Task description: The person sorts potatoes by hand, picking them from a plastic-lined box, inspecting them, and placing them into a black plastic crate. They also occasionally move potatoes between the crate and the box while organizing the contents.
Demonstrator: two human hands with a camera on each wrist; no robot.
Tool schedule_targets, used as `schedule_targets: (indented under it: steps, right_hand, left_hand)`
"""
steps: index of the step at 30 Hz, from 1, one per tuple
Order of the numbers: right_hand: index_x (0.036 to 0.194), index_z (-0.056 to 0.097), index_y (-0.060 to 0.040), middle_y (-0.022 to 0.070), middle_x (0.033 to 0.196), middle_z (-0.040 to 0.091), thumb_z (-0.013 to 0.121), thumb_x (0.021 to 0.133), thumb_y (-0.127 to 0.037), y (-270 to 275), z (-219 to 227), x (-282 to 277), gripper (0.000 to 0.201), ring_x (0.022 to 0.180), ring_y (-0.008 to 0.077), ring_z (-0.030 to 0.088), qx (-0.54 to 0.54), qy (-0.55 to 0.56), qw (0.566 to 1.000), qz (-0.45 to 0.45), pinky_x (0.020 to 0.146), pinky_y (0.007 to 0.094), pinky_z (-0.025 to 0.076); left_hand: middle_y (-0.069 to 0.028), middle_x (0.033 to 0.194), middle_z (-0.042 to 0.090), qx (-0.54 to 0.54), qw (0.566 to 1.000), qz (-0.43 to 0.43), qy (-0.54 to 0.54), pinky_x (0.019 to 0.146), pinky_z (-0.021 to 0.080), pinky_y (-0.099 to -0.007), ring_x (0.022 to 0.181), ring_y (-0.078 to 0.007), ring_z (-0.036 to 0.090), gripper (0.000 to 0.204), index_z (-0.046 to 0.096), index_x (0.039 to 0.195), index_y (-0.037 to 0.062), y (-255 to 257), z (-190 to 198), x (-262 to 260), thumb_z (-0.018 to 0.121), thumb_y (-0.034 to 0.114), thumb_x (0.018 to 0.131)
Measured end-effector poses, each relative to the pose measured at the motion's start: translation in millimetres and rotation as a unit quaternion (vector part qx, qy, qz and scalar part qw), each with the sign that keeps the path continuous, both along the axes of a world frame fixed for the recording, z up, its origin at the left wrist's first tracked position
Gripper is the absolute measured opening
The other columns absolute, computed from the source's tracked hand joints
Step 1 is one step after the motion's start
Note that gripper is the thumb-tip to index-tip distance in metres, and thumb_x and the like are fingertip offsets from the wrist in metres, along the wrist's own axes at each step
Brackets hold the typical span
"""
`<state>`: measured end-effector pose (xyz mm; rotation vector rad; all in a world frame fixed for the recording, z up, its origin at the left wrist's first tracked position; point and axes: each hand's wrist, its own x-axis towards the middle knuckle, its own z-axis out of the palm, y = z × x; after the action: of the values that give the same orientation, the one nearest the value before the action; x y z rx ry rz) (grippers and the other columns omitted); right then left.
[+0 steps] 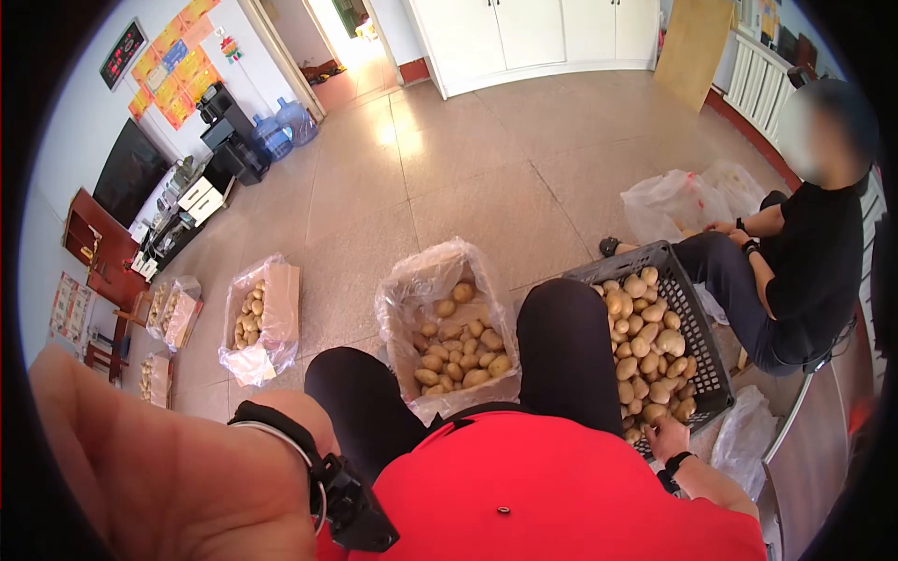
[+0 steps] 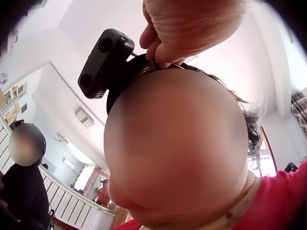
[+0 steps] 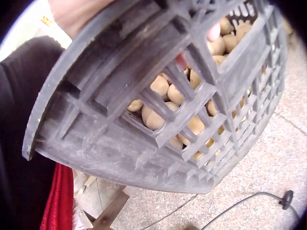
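My left hand (image 1: pixel 178 467) is raised close to the head camera. In the left wrist view, its bent fingers (image 2: pixel 163 53) pinch the dark headband (image 2: pixel 144 64) beside the black camera (image 2: pixel 106 63). My right hand (image 1: pixel 669 438) lies over the near rim of a black plastic crate (image 1: pixel 716 360) filled with potatoes (image 1: pixel 645 346). Its fingers reach inside, close to the potatoes; the right wrist view shows a fingertip (image 3: pixel 181 60) through the crate's slots, while the rim hides most of the hand. Between my knees stands a plastic-lined box (image 1: pixel 398 323) partly filled with potatoes.
Further lined boxes of potatoes, including one box (image 1: pixel 285 318), stand on the floor to the left. Another person (image 1: pixel 804 243) sits at the right beside a clear plastic bag (image 1: pixel 669 206). A loose plastic bag (image 1: pixel 745 444) lies right of the crate. White cabinets (image 1: pixel 533 42) line the back.
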<state>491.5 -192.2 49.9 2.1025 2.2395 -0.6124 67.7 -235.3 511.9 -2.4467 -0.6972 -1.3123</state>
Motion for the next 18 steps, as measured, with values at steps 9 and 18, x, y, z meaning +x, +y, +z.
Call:
schedule_targets:
  steps: [9, 18]
  right_hand:
    - [0.084, 0.064, -0.0084, 0.0128, 0.074, 0.063, 0.06, 0.08, -0.034, 0, -8, 3, 0.026, 0.076, 0.0328, 0.062, 0.013, 0.011, 1.0, -0.006, 0.068, 0.044, 0.047]
    - [0.08, 0.061, -0.0087, 0.0136, 0.072, 0.061, 0.062, 0.079, -0.034, 0, -27, 12, 0.025, 0.072, 0.0334, 0.06, 0.063, 0.011, 0.998, 0.007, 0.063, 0.0443, 0.046]
  left_hand:
    - [0.0129, 0.106, 0.059, -0.001, 0.998, 0.058, 0.011, 0.098, 0.031, -0.0382, 0.107, -0.0122, 0.048, 0.038, 0.041, 0.13, 0.0351, 4, -6, 12, 0.049, 0.034, 0.093]
    - [0.0115, 0.103, 0.06, -0.017, 0.998, 0.06, -0.007, 0.097, 0.032, -0.0369, 0.104, -0.0128, 0.049, 0.038, 0.039, 0.133, 0.0299, 3, -34, 9, 0.046, 0.032, 0.095]
